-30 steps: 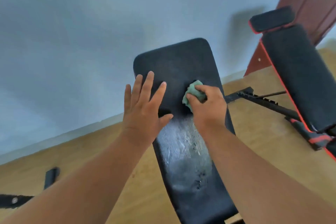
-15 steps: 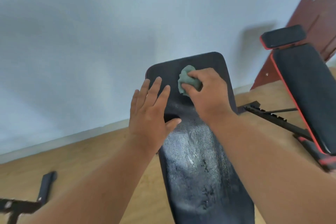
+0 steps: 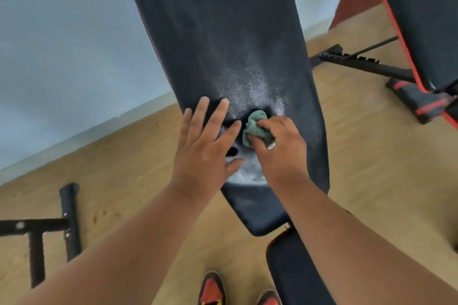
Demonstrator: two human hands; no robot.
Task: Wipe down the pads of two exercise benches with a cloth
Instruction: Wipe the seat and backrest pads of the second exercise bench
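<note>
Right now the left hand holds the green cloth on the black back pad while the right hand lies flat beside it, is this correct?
Not quite: the hands are swapped. In the head view the right hand holds the green cloth on the black back pad, while the left hand lies flat beside it.

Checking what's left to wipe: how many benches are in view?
2. One bench fills the centre, under both hands; the other bench, red-trimmed, is at the right edge, partly cut off. More may lie out of frame.

Head view, downward, close above bench pad (image 3: 223, 32)
</note>
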